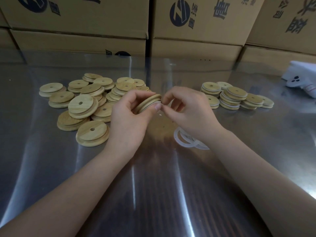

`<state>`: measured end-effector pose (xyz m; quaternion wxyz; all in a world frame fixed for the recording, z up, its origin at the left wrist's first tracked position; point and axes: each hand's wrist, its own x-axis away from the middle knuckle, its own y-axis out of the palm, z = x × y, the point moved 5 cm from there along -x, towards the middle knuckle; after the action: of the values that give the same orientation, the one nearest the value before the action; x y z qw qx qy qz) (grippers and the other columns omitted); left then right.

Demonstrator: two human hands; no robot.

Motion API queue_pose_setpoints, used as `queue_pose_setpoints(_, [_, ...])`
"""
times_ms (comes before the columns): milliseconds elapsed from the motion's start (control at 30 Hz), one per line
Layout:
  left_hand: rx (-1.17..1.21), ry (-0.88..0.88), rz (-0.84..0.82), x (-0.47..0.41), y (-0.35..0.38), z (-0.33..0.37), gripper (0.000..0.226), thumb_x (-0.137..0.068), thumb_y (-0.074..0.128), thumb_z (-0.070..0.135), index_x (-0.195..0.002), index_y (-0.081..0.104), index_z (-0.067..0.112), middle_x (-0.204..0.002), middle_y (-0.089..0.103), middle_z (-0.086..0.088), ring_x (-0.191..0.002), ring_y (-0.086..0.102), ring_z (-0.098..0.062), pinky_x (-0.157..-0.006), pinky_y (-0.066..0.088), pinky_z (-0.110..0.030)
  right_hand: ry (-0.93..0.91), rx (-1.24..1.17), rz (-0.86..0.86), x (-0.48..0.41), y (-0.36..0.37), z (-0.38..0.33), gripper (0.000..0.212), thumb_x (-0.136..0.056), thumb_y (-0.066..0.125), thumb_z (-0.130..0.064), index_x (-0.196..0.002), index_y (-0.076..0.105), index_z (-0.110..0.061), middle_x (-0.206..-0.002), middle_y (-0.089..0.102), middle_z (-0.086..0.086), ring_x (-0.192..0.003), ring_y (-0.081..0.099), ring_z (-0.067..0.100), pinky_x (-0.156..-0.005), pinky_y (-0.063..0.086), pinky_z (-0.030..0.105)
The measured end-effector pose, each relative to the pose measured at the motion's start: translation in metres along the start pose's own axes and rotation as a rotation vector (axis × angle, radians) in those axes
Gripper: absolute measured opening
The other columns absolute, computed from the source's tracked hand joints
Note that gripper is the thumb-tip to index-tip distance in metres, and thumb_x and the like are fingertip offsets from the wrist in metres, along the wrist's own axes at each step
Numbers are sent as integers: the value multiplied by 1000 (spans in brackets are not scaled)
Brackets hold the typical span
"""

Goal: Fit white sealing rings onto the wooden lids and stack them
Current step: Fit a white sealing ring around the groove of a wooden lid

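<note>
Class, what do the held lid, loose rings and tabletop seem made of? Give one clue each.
Held lid: wood, smooth; pale grain.
Loose rings: likely silicone or rubber; matte translucent white.
Tabletop: probably metal; glossy streaked reflections.

Two bare hands, the left hand [130, 117] and the right hand [189, 113], lead back into bare forearms [77, 194] with nothing worn on them as far as the lower edge. The fingers [157, 106] are slim, with short, trimmed nails.
</note>
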<state>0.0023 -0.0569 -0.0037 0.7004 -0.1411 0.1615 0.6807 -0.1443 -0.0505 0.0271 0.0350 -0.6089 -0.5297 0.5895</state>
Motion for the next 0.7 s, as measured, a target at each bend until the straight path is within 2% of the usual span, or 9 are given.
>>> queue_pose_setpoints(133, [-15,6,-16,0,0,1,29,-79,77,4,-93,66,26,-93,74,5,-94,70,-7,-86,56,-28,-27,10,-16,1,0,0,4,-84,69,-9,-81,66,-7,-74,64,2,-66,59,19,-60,51,44])
queue_pose_setpoints(300, [-154,80,-9,-1,-1,7,32,-77,77,0,-87,64,28,-87,72,13,-89,68,-1,-82,52,-16,-55,46,-18,1,-3,0,3,-82,71,-9,-81,68,-8,-72,65,1,-66,60,19,-60,52,43])
queue_pose_setpoints(467, [-289,105,23,-2,-1,8,34,-77,75,-2,-84,64,29,-88,70,15,-90,66,3,-84,52,-17,-52,72,-43,0,-4,3,4,-82,71,-15,-80,68,-12,-70,66,0,-65,62,20,-61,52,43])
queue_pose_setpoints(567, [-348,135,28,-3,0,10,38,-75,77,-2,-81,62,32,-83,67,21,-86,64,8,-81,49,-11,-42,80,-64,-1,-4,6,4,-83,71,-15,-80,69,-13,-71,67,-2,-67,63,18,-62,53,42])
queue_pose_setpoints(700, [-418,183,9,-3,1,12,29,-75,76,-3,-85,67,22,-80,62,26,-86,60,14,-78,43,-3,-18,85,-88,-2,-6,10,4,-84,71,-18,-81,70,-15,-74,68,-3,-70,63,18,-64,52,43])
